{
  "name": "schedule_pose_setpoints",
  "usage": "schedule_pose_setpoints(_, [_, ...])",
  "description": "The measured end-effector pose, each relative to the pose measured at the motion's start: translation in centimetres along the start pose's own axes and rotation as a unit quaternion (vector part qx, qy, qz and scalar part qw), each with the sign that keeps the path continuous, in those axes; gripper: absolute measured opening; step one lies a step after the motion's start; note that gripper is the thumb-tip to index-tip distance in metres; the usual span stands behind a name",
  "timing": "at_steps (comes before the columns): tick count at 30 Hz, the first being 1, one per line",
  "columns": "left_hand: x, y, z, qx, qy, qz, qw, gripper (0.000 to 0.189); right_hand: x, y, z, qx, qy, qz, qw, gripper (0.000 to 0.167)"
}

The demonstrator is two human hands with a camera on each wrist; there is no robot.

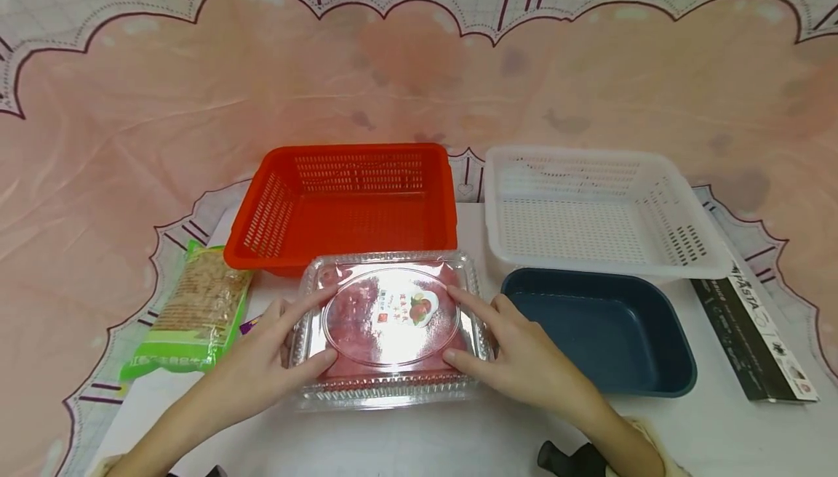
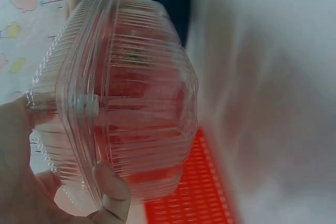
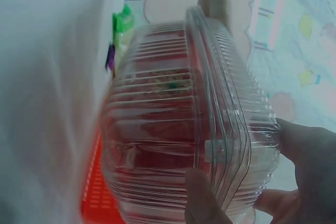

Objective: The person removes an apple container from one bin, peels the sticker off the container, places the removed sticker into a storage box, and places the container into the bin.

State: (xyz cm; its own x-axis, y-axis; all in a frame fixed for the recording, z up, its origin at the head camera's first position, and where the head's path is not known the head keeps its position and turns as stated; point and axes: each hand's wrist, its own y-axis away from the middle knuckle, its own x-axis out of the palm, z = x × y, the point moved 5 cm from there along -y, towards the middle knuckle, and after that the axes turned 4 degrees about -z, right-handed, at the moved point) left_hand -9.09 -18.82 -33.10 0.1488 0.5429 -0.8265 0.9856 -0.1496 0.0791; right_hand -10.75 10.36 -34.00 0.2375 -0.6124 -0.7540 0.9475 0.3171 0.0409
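A clear plastic clamshell box [image 1: 393, 324] with ribbed sides and something red inside is held between both hands in the head view. Its lid carries an oval rim and a printed fruit label. My left hand [image 1: 278, 350] grips the left side, thumb and forefinger over the lid. On the opposite side my right hand [image 1: 507, 346] does the same. In the left wrist view, fingers [image 2: 113, 187] reach onto the ribbed side of the box [image 2: 147, 93]. The right wrist view has the box [image 3: 157, 114] side-on, with a finger [image 3: 199, 195] against its side.
Behind the box stand a red basket [image 1: 360, 222] and a white basket [image 1: 569, 219]. A dark blue tub [image 1: 602, 331] is at the right, beside a black and white pasta box [image 1: 753, 346]. At the left lies a green-edged food packet [image 1: 196, 310]. White sheeting [image 1: 471, 433] covers the table.
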Motion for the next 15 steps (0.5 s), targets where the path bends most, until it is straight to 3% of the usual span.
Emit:
schedule_pose_setpoints(4, [0.9,-0.2,0.9,-0.008,0.008,0.017,0.9998,0.071,0.9,-0.1,-0.3,0.008,0.007,0.018,0.9998,0.077])
schedule_pose_setpoints(15, [2.3,-0.6,2.8,-0.004,0.005,0.021,0.9998,0.075,3.3,-0.8,-0.8,0.020,0.011,0.045,0.9987,0.079])
